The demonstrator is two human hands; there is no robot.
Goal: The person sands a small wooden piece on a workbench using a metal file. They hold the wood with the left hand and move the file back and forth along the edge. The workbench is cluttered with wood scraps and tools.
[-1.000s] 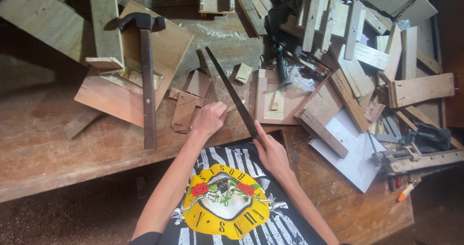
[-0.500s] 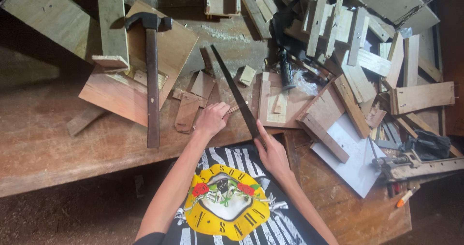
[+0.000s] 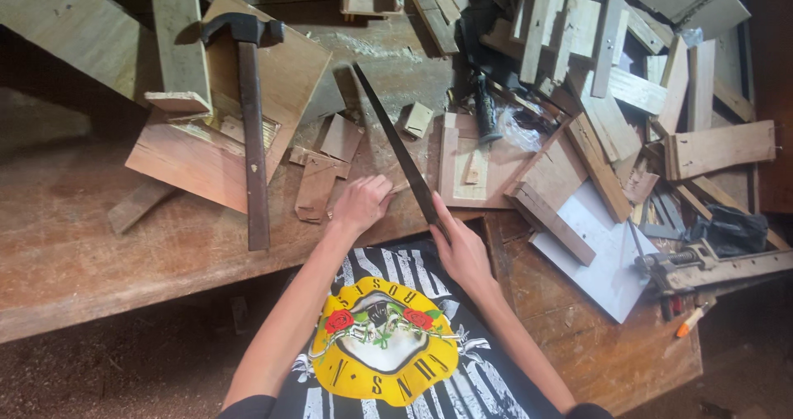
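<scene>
My right hand (image 3: 460, 249) grips the near end of a long dark flat file (image 3: 395, 142) that slants away over the workbench (image 3: 99, 254). My left hand (image 3: 361, 202) is closed around a small thin piece of wood (image 3: 399, 187) at the bench edge, pressed against the file's side. A hammer (image 3: 250, 113) with a dark head and a long wooden handle lies to the left on a flat wooden board (image 3: 206, 159).
Many wood offcuts and slats (image 3: 578, 72) are heaped across the back and right of the bench. A metal clamp (image 3: 710, 266) lies at the right edge beside a pale sheet (image 3: 607, 249). An orange-tipped marker (image 3: 692, 320) sits near it. Below is a dirt floor (image 3: 124, 361).
The view shifted slightly, so everything sits a little lower in the frame. Both hands keep their hold on the file and the small wood piece.
</scene>
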